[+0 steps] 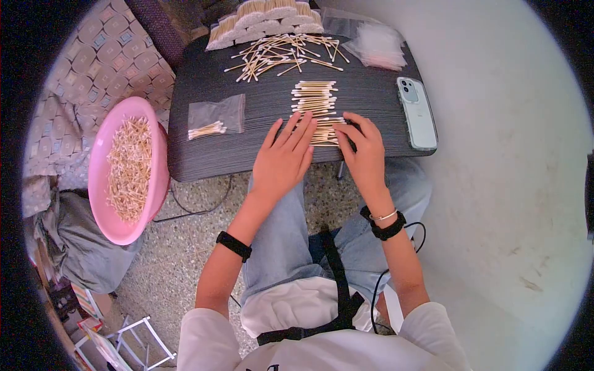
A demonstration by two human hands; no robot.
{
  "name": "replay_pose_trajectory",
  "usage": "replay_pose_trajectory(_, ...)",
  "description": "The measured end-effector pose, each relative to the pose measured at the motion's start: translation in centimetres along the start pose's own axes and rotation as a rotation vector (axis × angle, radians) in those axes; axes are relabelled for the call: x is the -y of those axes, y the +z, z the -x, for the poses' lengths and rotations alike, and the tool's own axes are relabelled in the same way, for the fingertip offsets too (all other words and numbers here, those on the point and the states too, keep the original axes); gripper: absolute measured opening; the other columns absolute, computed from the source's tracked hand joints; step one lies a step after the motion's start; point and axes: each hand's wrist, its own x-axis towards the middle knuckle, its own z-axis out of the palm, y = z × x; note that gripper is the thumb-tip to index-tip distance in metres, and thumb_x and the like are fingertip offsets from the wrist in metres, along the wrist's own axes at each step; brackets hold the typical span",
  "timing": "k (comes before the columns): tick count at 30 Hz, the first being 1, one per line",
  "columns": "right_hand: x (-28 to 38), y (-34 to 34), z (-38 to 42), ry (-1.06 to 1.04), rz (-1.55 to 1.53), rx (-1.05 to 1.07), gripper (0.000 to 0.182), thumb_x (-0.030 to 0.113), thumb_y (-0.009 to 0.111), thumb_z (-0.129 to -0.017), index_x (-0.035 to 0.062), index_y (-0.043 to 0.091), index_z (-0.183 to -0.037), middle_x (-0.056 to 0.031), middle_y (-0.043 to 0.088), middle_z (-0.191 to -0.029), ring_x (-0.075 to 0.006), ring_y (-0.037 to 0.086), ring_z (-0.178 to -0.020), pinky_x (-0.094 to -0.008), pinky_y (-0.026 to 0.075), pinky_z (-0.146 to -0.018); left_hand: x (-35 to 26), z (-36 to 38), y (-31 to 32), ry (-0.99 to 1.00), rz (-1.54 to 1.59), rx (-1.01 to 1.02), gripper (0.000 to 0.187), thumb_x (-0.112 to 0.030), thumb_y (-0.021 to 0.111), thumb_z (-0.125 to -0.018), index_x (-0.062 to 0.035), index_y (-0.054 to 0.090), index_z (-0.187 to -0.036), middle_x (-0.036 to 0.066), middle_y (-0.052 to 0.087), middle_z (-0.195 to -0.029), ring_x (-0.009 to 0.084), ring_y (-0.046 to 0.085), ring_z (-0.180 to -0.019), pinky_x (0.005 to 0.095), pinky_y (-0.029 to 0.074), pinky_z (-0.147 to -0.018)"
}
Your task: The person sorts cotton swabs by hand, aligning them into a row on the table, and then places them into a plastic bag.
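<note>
A row of cotton swabs with wooden sticks [315, 102] lies lined up on the dark table [260, 99]. My left hand [286, 151] rests flat on the near end of that row, fingers spread. My right hand [362, 148] touches the same near end from the right, fingertips on the swabs. A loose scatter of swabs [281, 55] lies farther back. A small clear bag with a few swabs [213, 117] sits to the left of my left hand.
A pink basin full of swabs [127, 170] stands left of the table. A phone [417, 111] lies at the table's right edge. Bundled swabs [266, 18] and clear bags [377, 43] sit at the back. A white wall is on the right.
</note>
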Motion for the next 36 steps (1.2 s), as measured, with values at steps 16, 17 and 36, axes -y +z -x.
replay_pose_trajectory(16,-0.8,-2.6,-1.5,0.049,0.022,0.024,0.009,0.008,0.061,-0.087,0.0029,0.064,-0.094,-0.0098,0.063,-0.095,-0.0313,0.057,-0.09,-0.0399,0.046,-0.081,0.0,-0.1,-0.2,-0.014,0.017,-0.052,0.051,-0.025,0.05,-0.095,-0.0068,0.044,-0.142,0.01,0.037,-0.153,0.0214,0.037,-0.139,0.0397,0.028,-0.114)
replay_pose_trajectory(17,-1.1,-2.6,-1.5,0.008,0.024,0.008,0.009,0.009,0.062,-0.087,0.0034,0.064,-0.094,-0.0093,0.063,-0.091,-0.0309,0.057,-0.089,-0.04,0.046,-0.08,0.0,-0.1,-0.1,-0.008,0.007,-0.049,0.05,-0.025,0.05,-0.095,-0.0067,0.045,-0.142,0.01,0.037,-0.153,0.0216,0.037,-0.139,0.0398,0.028,-0.114)
replay_pose_trajectory(36,0.2,-0.1,-3.3,-0.054,0.033,0.053,0.011,0.016,0.067,-0.084,0.0082,0.07,-0.09,-0.0051,0.062,-0.089,-0.0271,0.058,-0.085,-0.039,0.048,-0.075,0.0,0.0,0.1,-0.021,-0.002,-0.053,0.048,-0.026,0.049,-0.095,-0.0123,0.048,-0.141,0.008,0.04,-0.151,0.0212,0.037,-0.139,0.0418,0.027,-0.115)
